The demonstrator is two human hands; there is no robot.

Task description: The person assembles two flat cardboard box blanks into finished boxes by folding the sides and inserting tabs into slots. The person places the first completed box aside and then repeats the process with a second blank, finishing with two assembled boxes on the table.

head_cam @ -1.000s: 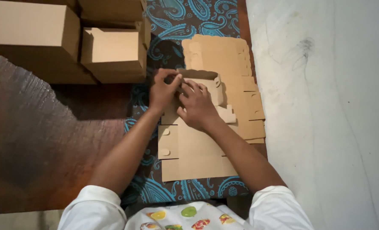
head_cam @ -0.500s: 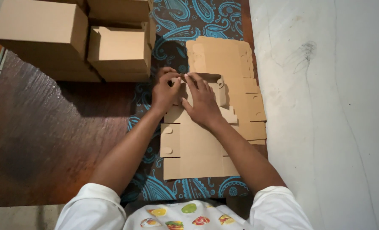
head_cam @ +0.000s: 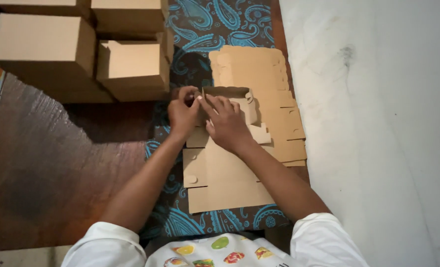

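At frame centre I have my left hand [head_cam: 182,112] and right hand [head_cam: 226,122] both closed on the raised flap of a half-folded cardboard box [head_cam: 230,148], lying on flat sheets [head_cam: 274,99]; finished boxes [head_cam: 131,64] sit upper left.

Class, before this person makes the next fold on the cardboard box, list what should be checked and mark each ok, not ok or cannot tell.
1. Both hands on the work: left hand and right hand meet at the raised wall of the box blank: ok.
2. Blank lies flat on the patterned cloth: ok.
3. Spare flat blanks stacked within reach: ok.
4. Finished boxes stand apart from the hands: ok.
5. Side tab locked in: cannot tell, fingers hide it.
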